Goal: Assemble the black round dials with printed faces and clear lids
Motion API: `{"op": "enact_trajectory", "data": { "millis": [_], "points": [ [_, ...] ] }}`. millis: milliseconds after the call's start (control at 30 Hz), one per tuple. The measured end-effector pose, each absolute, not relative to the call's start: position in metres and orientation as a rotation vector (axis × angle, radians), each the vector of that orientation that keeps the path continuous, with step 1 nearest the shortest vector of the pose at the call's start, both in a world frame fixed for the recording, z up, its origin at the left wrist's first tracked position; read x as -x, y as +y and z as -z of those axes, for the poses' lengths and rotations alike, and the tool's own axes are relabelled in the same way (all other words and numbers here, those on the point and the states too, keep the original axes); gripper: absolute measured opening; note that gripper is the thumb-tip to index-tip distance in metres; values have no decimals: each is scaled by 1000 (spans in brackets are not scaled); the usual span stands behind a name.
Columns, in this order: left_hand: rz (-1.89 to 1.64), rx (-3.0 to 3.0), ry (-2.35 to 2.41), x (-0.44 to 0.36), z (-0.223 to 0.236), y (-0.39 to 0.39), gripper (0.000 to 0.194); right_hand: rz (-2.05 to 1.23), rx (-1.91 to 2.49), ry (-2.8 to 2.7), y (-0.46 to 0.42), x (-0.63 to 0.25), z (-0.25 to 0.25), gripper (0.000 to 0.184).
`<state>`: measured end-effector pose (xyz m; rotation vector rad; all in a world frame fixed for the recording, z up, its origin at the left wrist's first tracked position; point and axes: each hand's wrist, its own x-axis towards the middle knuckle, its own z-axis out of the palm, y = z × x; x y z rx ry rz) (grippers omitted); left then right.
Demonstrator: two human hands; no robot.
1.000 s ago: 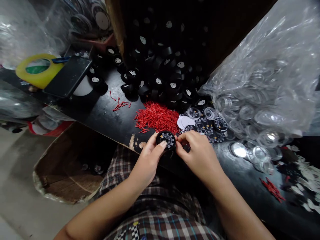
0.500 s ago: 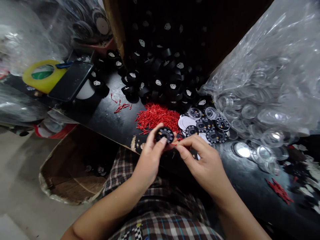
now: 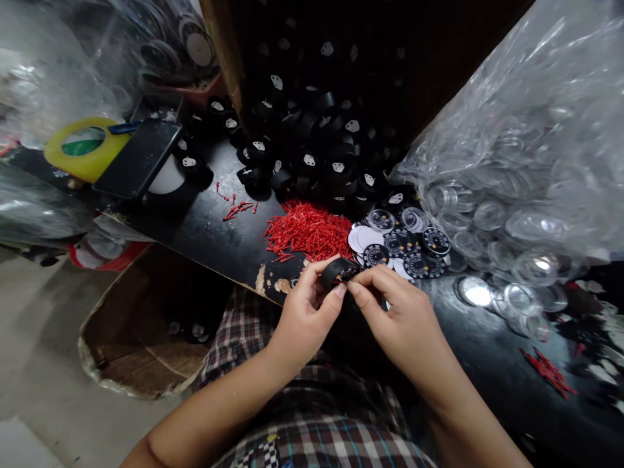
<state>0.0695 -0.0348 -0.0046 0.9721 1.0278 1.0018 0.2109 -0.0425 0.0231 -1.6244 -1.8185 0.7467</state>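
Observation:
My left hand [image 3: 308, 312] is closed around a small black round gauge [image 3: 337, 272], its dial tilted toward the right. The thumb presses at the lower rim. My right hand [image 3: 397, 312] meets it from the right, thumb and forefinger pinched at the dial's edge. A speck of red shows by the fingertips; most of the red pointer is hidden there. Just beyond the hands lies a heap of red pointers [image 3: 309, 227]. Beside that heap are printed black dials [image 3: 418, 264] and white discs [image 3: 364, 238].
Many black gauge cases [image 3: 307, 166] are piled at the back. Clear plastic covers [image 3: 529, 237] spill from a bag on the right. A phone [image 3: 139, 159] and yellow tape roll [image 3: 80, 149] lie left. An open carton [image 3: 141, 351] stands below the table edge.
The gauge has turned from facing up to tilting right. My right fingertips, with a red pointer between them half a second ago, have come up against the dial.

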Motion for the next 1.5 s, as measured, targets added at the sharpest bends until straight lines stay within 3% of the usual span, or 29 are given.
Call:
{"op": "enact_trajectory", "data": {
  "millis": [333,500,600,867,1000,1133,1200,1333,1500],
  "points": [
    [-1022,-1239,1214,-66,4,-41,32,-708,1690,-1758,-53,-199,-23,21],
    [-897,-845,981,-63,6,-33,30,-750,1664,-1785,-50,-206,-25,19],
    [-828,-660,882,-60,7,-30,40,-567,1606,-1914,-47,-212,-25,7],
    [-810,-635,993,-65,10,-39,43,-181,1600,-2168,-37,-206,-21,14],
    [-858,-570,1054,-74,13,-42,47,-341,1701,-1958,-37,-202,-27,12],
    [-869,-865,1086,-70,15,-36,43,-742,1690,-1848,-32,-218,-30,9],
    [-859,-787,1021,-67,16,-32,42,-758,1658,-1800,-20,-239,-27,12],
    [-874,-575,896,-70,13,-27,38,-221,2066,-1658,18,-285,-12,31],
    [-833,-592,956,-74,13,-27,29,-272,2217,-1716,44,-314,-4,42]
  ]
}}
